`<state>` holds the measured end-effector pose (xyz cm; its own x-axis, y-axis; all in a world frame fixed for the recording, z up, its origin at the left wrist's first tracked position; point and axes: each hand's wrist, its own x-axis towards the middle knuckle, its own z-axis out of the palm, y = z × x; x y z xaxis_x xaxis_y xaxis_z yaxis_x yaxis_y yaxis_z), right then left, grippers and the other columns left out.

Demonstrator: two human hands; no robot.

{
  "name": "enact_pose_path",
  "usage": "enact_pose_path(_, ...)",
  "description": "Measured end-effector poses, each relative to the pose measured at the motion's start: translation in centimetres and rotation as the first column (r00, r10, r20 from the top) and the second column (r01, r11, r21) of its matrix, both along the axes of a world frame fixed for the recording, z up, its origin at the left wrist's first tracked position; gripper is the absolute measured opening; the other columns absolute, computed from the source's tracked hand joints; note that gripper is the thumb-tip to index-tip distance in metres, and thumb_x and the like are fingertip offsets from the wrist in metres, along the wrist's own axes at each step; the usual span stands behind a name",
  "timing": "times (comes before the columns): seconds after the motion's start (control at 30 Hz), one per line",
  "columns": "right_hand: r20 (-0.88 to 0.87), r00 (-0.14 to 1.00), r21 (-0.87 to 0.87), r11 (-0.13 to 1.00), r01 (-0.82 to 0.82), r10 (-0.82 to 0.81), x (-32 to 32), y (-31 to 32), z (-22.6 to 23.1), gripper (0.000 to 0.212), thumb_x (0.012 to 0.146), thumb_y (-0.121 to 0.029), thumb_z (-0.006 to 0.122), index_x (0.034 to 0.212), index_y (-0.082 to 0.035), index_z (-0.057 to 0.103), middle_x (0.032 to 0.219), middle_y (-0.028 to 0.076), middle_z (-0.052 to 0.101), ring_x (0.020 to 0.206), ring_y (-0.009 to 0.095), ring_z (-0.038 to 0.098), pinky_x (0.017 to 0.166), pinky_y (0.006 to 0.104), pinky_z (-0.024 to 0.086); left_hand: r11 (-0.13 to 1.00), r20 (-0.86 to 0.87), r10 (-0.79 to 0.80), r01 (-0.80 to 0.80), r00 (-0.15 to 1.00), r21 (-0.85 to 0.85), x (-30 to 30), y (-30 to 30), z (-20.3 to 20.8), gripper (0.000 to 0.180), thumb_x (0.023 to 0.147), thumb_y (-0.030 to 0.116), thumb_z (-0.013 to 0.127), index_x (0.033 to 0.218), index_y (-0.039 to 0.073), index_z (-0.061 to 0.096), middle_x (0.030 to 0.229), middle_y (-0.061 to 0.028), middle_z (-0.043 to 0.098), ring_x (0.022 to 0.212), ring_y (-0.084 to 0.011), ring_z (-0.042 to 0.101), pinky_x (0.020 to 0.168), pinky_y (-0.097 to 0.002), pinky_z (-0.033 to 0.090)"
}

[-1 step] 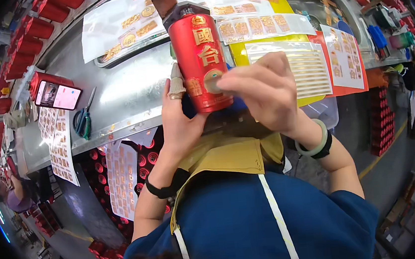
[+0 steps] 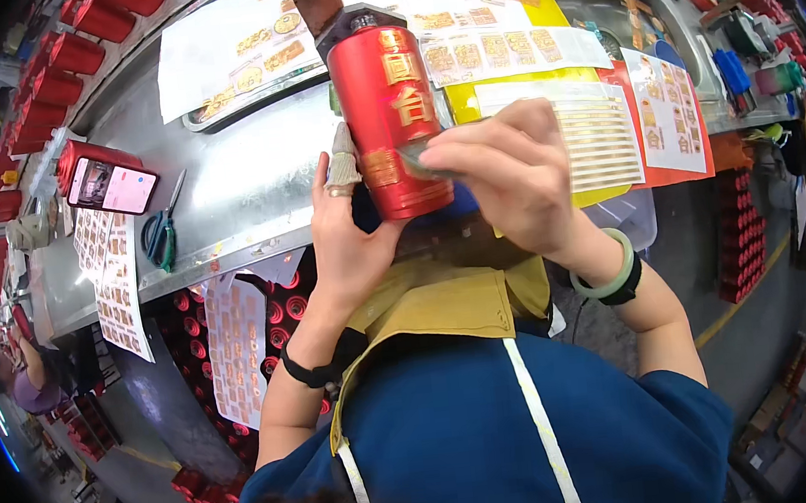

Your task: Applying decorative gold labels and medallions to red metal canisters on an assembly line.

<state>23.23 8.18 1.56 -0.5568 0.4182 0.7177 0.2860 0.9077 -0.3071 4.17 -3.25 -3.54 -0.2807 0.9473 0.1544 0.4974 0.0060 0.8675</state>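
Note:
A red bottle (image 2: 370, 109) with gold raised characters stands tilted over the table's near edge, its dark neck pointing away from me. My left hand (image 2: 349, 247) holds it around the lower left side and base; a pale grey cover (image 2: 343, 165) sits on one of its fingers. My right hand (image 2: 511, 168) is closed in a pinch at the bottle's lower right front. Between its fingertips is a small thin round piece (image 2: 411, 159), looking dark and partly hidden, against or close to the bottle's surface.
A dark metal bracket (image 2: 327, 16) stands behind the bottle's neck. Sheets of gold stickers (image 2: 247, 43) cover the far table, with a striped gold sheet (image 2: 557, 140) to the right. Green-handled scissors (image 2: 159, 236) and a phone (image 2: 112, 185) lie left. Red caps fill a crate below.
The bottle has turned slightly, its gold characters shifting to the right. The round piece at my right fingertips now appears darker and more tilted. My hands stay nearly in place.

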Motion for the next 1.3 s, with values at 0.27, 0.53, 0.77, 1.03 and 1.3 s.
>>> enact_pose_path(0.27,0.06,0.998,0.059,0.998,-0.002,-0.002,-0.1,-0.2,0.8,0.029,0.072,-0.013,0.071,0.1,-0.016,0.078,0.093,-0.007,0.072,0.081,0.018,0.057,0.076,0.0323,0.045,0.984,-0.104,0.11,-0.093,0.989,0.15,0.8,-0.2,1.5,0.1,0.069,0.016,0.094,0.154,-0.002,0.044,0.152,-0.02,0.052,0.139,-0.0438,0.048,0.117,-0.0492,0.039)
enact_pose_path(0.53,0.084,0.996,0.143,0.99,0.005,-0.017,-0.3,-0.4,1.6,0.026,0.072,-0.015,0.071,0.098,-0.016,0.076,0.09,-0.007,0.07,0.078,0.015,0.057,0.073,0.0309,0.046,0.97,-0.246,0.141,-0.084,0.959,0.229,1.4,0.0,1.1,0.099,0.068,0.013,0.093,0.153,-0.002,0.046,0.148,-0.0194,0.058,0.135,-0.0415,0.054,0.115,-0.0489,0.041)
enact_pose_path(0.77,-0.043,0.995,-0.54,0.835,-0.103,0.095,1.0,-0.3,2.9,0.017,0.089,-0.005,0.068,0.106,-0.007,0.068,0.094,0.004,0.068,0.082,0.023,0.061,0.079,0.0364,0.052,0.939,-0.303,0.135,-0.025,0.943,0.342,1.4,0.4,1.6,0.088,0.063,0.001,0.089,0.146,0.006,0.06,0.152,-0.0199,0.054,0.121,-0.0396,0.057,0.104,-0.048,0.048)
enact_pose_path(1.03,0.506,0.826,-0.381,0.795,0.472,-0.248,5.4,8.9,-1.9,0.037,0.084,-0.033,0.084,0.092,-0.003,0.064,0.087,0.011,0.063,0.084,0.029,0.063,0.076,0.0404,0.051,0.922,-0.343,0.145,-0.001,0.928,0.386,1.2,0.1,0.4,0.072,0.063,-0.004,0.086,0.133,0.003,0.07,0.146,-0.0215,0.06,0.119,-0.0379,0.062,0.098,-0.0425,0.055)
enact_pose_path(1.3,0.637,0.766,-0.505,0.706,0.497,-0.083,6.1,13.2,-4.6,0.028,0.084,-0.024,0.081,0.102,-0.003,0.073,0.096,0.017,0.075,0.094,0.036,0.071,0.083,0.0429,0.055,0.945,-0.318,0.137,-0.028,0.938,0.326,1.2,-0.5,0.4,0.079,0.07,0.0,0.087,0.143,-0.004,0.058,0.146,-0.0236,0.06,0.121,-0.0371,0.064,0.095,-0.0404,0.057)
